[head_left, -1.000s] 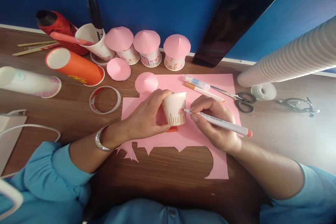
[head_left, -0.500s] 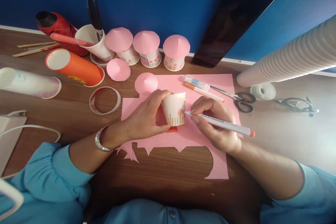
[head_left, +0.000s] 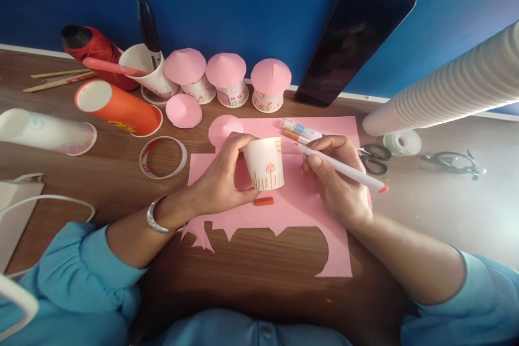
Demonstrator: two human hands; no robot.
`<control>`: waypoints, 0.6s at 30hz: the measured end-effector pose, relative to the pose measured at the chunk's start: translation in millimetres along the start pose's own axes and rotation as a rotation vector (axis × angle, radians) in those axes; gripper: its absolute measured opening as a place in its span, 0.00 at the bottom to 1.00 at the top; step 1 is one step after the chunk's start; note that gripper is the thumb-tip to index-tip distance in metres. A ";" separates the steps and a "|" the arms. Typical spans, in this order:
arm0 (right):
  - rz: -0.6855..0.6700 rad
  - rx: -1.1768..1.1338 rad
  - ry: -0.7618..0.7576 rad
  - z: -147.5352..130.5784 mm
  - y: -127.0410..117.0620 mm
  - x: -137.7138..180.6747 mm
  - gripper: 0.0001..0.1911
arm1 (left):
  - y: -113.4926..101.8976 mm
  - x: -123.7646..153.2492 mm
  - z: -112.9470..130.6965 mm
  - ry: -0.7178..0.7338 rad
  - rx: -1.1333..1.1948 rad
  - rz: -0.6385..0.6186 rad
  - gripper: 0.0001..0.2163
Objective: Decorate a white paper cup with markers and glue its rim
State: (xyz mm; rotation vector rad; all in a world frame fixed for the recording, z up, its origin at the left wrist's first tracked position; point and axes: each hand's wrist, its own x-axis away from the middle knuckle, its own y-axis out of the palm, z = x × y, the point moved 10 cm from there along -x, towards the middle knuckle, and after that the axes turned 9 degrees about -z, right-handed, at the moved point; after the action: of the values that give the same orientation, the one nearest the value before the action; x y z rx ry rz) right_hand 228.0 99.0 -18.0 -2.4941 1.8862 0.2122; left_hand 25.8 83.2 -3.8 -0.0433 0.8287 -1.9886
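Observation:
My left hand (head_left: 221, 175) grips a small white paper cup (head_left: 264, 164), held upside down above the pink paper sheet (head_left: 300, 203). The cup's side shows a drawn red flower and coloured stripes. My right hand (head_left: 336, 175) pinches a white marker pen (head_left: 344, 168) with an orange end; its tip sits a little to the right of the cup, not touching it. A small orange pen cap (head_left: 264, 201) lies on the pink sheet just below the cup.
Three cups with pink cone roofs (head_left: 227, 84) stand at the back by the blue wall, beside a cup with markers (head_left: 146, 67). A glue tube (head_left: 302, 130), scissors (head_left: 373, 157), a tape ring (head_left: 162, 157), an orange tube (head_left: 117, 108), a leaning phone (head_left: 357, 43) and a cup stack (head_left: 450, 92) surround the sheet.
The pen tip has lifted off the cup and drawn back to the right. My left hand has raised and turned the cup slightly, uncovering the orange cap.

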 end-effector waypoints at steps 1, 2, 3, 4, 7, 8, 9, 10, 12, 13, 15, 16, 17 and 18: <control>0.005 -0.013 -0.002 1.3 -0.8 -0.2 0.11 | -1.2 0.7 -0.9 0.009 0.009 0.014 0.39; 0.008 -0.022 -0.004 2.2 -1.1 -0.4 0.10 | -2.0 1.5 -1.9 0.015 0.016 0.024 0.40; 0.006 -0.032 -0.010 2.6 -0.7 -0.8 0.09 | -2.3 2.2 -2.9 0.020 0.020 0.030 0.41; -0.002 -0.042 -0.020 2.1 0.4 -1.2 0.07 | -2.4 2.8 -3.5 0.027 0.021 0.035 0.41; -0.043 -0.024 -0.043 -0.5 5.6 -2.0 0.02 | -1.0 3.9 -4.1 0.046 0.027 0.040 0.44; -0.064 0.002 -0.046 -1.2 7.9 -2.0 0.03 | -0.5 4.0 -3.9 0.053 0.030 0.042 0.45; -0.095 0.032 -0.053 -2.0 11.2 -1.9 0.04 | -0.1 4.2 -3.7 0.059 0.033 0.047 0.45; -0.138 0.060 -0.070 -3.3 15.6 -1.4 0.09 | 0.1 4.4 -3.6 0.061 0.036 0.053 0.45; -0.240 0.102 -0.122 -6.6 26.2 0.8 0.23 | 0.4 5.0 -3.5 0.066 0.045 0.067 0.46; -0.291 0.118 -0.147 -7.8 31.6 2.3 0.31 | 0.4 5.4 -3.5 0.065 0.052 0.073 0.46; -0.382 0.149 -0.184 -8.8 41.7 5.0 0.41 | 1.1 5.6 -4.2 0.057 0.072 0.073 0.45; -0.415 0.163 -0.199 -9.1 45.6 5.7 0.44 | 1.3 5.5 -4.1 0.055 0.083 0.072 0.44; -0.441 0.177 -0.214 -9.7 48.8 6.1 0.45 | 1.0 5.3 -3.0 0.064 0.093 0.072 0.43; -0.454 0.190 -0.233 -11.0 50.5 5.9 0.45 | 0.6 4.9 -1.3 0.079 0.101 0.072 0.43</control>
State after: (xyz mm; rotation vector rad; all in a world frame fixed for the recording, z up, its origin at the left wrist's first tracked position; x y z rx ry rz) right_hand 182.2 78.5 -4.0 -2.5483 1.1617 0.2834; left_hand 23.1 79.8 -6.6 0.1228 0.7685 -1.9713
